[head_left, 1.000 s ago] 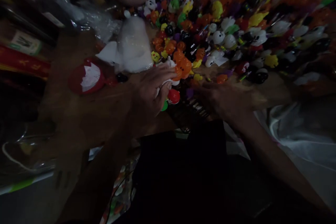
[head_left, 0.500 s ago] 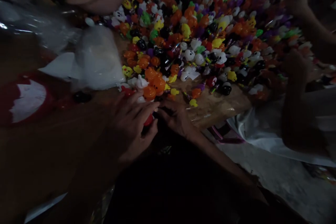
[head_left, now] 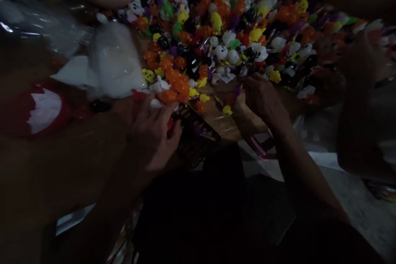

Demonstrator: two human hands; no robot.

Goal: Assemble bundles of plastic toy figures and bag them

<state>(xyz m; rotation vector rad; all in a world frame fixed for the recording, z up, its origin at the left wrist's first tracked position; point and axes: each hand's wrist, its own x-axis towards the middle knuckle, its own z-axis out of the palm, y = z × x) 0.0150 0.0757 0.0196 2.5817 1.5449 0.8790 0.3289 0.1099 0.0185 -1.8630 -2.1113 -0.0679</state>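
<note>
My left hand [head_left: 154, 132] is closed around a small red plastic toy [head_left: 170, 124], most of it hidden by the fingers. Its fingertips lie beside orange pumpkin-shaped toys [head_left: 181, 89] and a white figure [head_left: 160, 85]. Off to the right, my right hand [head_left: 262, 97] hovers low at the front edge of the toy heap, fingers bent and somewhat apart. Close to its fingertips are a purple piece [head_left: 237, 90] and an orange toy [head_left: 229, 99]. A dark slotted tray [head_left: 201, 130] lies between my hands at the table edge.
A large heap of small coloured toys [head_left: 221, 52] covers the table. Left of it sit a filled clear plastic bag [head_left: 116, 64] and a red bag with a white label [head_left: 18, 113]. At right, another person's hand [head_left: 360, 55] and forearm [head_left: 340, 0] are over the heap.
My right hand has left my left hand and moved right to the heap's front edge, uncovering the dark tray. My left hand keeps the red toy. The other person's arm has shifted.
</note>
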